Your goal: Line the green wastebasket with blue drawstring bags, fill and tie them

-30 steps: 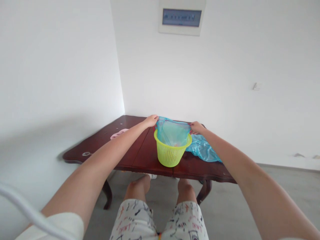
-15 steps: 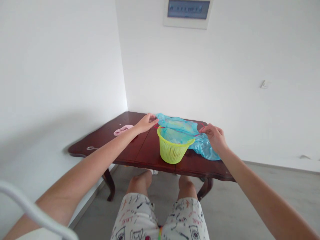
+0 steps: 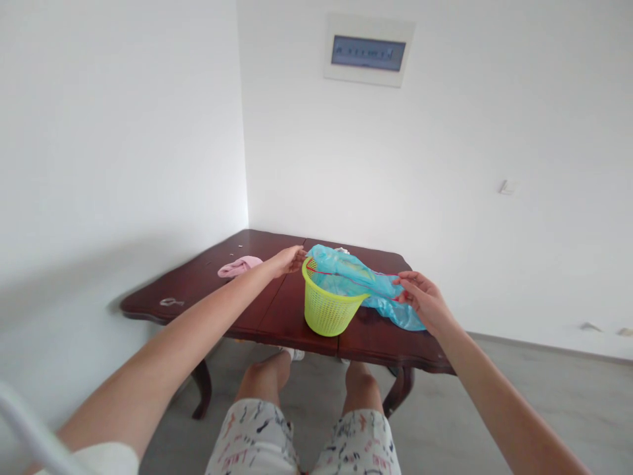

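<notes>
A thin blue plastic bag (image 3: 341,262) with a red drawstring round its mouth lies over and partly inside a yellow-green plastic basket (image 3: 330,311), which stands upright on the table. My left hand (image 3: 291,260) is closed on the bag's edge at the basket's left rim; its fingertips are partly hidden. To the right of the basket, my right hand (image 3: 420,297) pinches the red-corded edge and draws it out sideways. The rest of the bag spreads crumpled on the tabletop behind and beneath my right hand.
The dark red wooden table (image 3: 277,316) stands against the walls in a corner. A folded pink cloth (image 3: 240,266) and a small clear looped item (image 3: 171,302) lie on its left part. Something small and white (image 3: 341,251) shows behind the bag.
The bag's mouth has come down closer to the basket rim, and my right hand has pulled its edge farther out to the right. The camera view has tilted up slightly.
</notes>
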Available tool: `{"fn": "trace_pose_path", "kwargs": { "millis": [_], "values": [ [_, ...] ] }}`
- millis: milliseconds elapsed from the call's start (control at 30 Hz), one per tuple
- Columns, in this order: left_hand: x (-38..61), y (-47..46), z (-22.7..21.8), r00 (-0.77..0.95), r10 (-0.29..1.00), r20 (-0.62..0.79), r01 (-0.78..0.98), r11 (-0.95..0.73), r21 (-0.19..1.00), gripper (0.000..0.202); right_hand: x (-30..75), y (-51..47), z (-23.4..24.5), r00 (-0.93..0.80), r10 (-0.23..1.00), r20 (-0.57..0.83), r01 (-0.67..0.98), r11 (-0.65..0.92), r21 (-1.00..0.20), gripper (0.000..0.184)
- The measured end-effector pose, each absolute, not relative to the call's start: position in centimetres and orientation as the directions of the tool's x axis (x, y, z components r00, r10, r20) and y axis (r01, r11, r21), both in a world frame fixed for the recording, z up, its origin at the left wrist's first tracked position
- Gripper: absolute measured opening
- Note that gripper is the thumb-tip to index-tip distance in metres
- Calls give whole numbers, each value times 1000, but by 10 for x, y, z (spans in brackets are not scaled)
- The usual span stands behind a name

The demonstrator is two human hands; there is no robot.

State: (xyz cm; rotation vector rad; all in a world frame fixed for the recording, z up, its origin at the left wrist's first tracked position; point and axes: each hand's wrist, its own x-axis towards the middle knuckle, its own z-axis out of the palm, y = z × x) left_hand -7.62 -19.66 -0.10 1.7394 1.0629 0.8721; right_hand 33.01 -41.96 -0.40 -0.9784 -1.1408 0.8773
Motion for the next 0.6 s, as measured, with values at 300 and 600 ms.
{"fn": "trace_pose_path", "kwargs": {
  "millis": [300, 600],
  "values": [
    [-88, -214, 18, 369, 867, 335, 560, -496, 664, 48, 315, -410, -6, 268, 904, 333, -183, 387, -904, 53],
    [-54, -220, 35, 620, 716, 322, 581, -694, 424, 38, 304, -398, -5, 316, 890, 329, -238, 410, -881, 48]
  ]
}}
